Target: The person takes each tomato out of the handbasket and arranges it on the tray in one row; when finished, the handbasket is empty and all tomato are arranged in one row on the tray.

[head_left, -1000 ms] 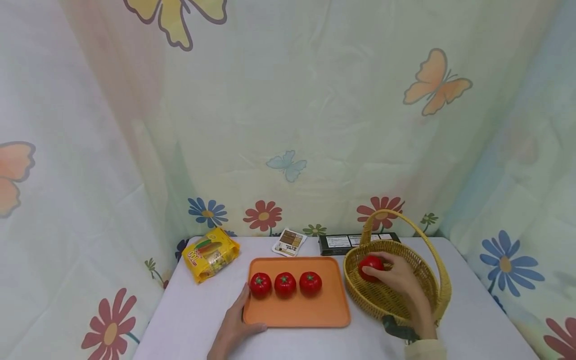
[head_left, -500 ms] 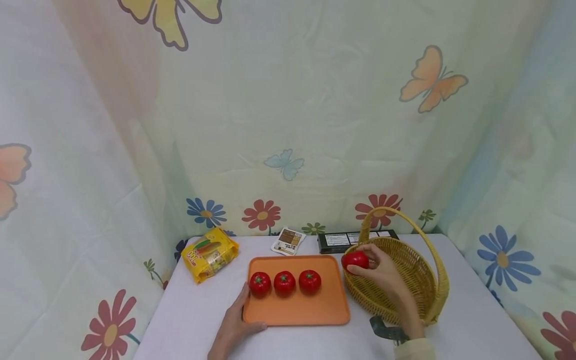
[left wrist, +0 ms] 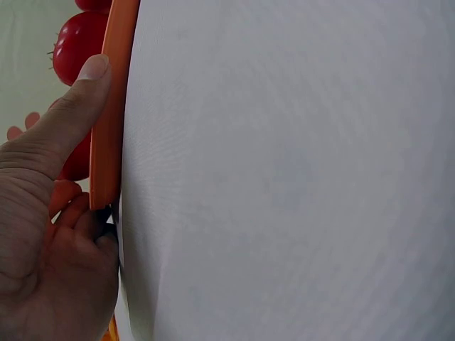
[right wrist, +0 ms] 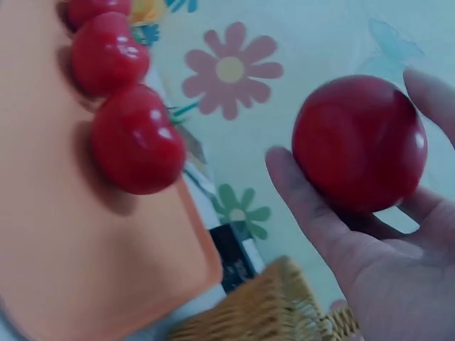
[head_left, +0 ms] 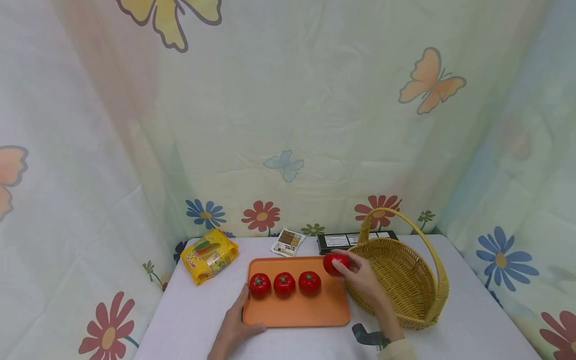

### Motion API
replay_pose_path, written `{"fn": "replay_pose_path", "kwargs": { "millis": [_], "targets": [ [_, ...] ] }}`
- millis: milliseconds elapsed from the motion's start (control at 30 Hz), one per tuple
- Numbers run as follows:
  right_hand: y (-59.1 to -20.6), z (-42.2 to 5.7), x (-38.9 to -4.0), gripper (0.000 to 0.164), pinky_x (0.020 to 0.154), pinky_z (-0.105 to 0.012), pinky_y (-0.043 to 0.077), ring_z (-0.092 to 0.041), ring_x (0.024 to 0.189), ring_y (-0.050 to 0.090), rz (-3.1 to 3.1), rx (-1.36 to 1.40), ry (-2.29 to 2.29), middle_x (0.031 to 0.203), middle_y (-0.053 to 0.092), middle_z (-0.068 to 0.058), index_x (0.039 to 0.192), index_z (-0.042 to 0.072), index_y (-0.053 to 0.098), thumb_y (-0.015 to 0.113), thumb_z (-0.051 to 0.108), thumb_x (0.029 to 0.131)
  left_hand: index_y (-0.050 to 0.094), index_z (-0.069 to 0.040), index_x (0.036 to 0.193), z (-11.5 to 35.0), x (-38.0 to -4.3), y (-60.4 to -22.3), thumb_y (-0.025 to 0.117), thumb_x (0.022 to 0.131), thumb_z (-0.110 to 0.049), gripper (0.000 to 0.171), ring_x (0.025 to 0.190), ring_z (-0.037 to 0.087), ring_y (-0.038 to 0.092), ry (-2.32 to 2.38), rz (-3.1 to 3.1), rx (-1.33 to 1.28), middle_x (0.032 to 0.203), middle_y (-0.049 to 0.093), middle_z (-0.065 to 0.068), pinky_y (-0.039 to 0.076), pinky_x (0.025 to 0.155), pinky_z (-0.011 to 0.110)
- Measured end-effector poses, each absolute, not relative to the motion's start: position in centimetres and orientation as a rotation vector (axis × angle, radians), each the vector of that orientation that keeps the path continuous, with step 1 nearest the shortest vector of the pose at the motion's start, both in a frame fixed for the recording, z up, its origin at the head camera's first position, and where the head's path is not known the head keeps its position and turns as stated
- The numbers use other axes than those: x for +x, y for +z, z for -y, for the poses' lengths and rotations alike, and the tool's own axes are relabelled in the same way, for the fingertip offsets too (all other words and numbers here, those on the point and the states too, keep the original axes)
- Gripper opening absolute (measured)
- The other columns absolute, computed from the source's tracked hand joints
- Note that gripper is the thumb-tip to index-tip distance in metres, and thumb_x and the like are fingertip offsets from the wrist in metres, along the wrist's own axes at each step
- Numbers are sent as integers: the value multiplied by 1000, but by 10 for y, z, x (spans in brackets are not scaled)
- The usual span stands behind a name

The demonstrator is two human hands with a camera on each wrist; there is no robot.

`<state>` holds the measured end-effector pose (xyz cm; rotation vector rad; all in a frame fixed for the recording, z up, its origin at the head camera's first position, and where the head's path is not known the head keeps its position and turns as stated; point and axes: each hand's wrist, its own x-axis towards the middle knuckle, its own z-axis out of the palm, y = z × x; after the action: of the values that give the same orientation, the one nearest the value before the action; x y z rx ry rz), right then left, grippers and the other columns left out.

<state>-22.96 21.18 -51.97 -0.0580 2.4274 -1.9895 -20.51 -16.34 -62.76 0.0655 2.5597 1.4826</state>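
My right hand [head_left: 361, 279] grips a red tomato [head_left: 335, 264] between thumb and fingers, over the right back part of an orange tray [head_left: 297, 315]. In the right wrist view the held tomato [right wrist: 359, 142] shows its smooth, round side. Three more tomatoes with green stems, a left one [head_left: 259, 285], a middle one [head_left: 284, 284] and a right one [head_left: 309, 283], sit in a row on the tray. My left hand [head_left: 236, 322] holds the tray at its front left corner. Its thumb [left wrist: 78, 106] lies against the tray's rim in the left wrist view, with fingers round the side.
A woven basket [head_left: 405, 270] with a tall handle stands right of the tray, its inside bare. Behind are a black box [head_left: 336, 241] and a small white and brown packet [head_left: 288, 243]. A yellow package [head_left: 209, 256] lies at the back left. A flowered curtain [head_left: 288, 100] surrounds the table.
My right hand has lifted the tomato out of the basket and carried it left, over the basket's rim to above the tray. My left hand has stayed at the tray's corner.
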Motion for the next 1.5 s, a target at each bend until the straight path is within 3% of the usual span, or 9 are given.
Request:
{"fn": "replay_pose_path", "kwargs": {
  "millis": [233,433,567,767,1033,1500],
  "targets": [
    [-534,-190,-225,59,101,-47,65,-42,128,62,-2752,-73,-1748,143,65,-23,148,7,62,85,15,95,24,-6,171,163,-203,-627,102,66,-46,137,161,47,25,1469,-2550,44,177,26,18,29,129,66],
    [-548,-173,-222,64,104,-60,60,-45,127,63,-3027,-202,-1524,140,65,-24,148,-1,57,85,2,91,23,-5,171,162,-203,-625,103,67,-42,136,161,47,25,1468,-2562,46,177,26,18,29,129,65],
    [-561,-163,-216,67,110,-66,53,-50,134,58,-3127,-248,-1415,147,57,-30,152,-6,49,82,-1,93,22,-6,172,162,-203,-624,103,67,-44,138,161,47,26,1456,-2562,16,176,27,18,30,128,66],
    [-580,-149,-210,67,119,-68,42,-52,152,37,-3167,-148,-1348,164,36,-32,161,-5,39,71,1,102,22,-6,172,161,-204,-623,103,67,-44,137,161,47,26,1448,-2566,-1,176,27,18,30,128,66],
    [-595,-140,-210,66,124,-63,37,-47,157,28,-3257,-113,-1302,167,28,-29,163,-7,34,65,-1,105,23,-7,172,160,-205,-625,103,67,-45,137,161,47,25,1442,-2562,-18,176,27,18,30,128,67],
    [-616,-140,-211,68,124,-66,37,-49,154,35,-3238,20,-1352,163,37,-31,161,-8,38,71,1,102,22,-5,172,158,-203,-623,103,67,-41,137,161,48,26,1432,-2569,-20,176,27,20,31,128,66]
  ]
}}
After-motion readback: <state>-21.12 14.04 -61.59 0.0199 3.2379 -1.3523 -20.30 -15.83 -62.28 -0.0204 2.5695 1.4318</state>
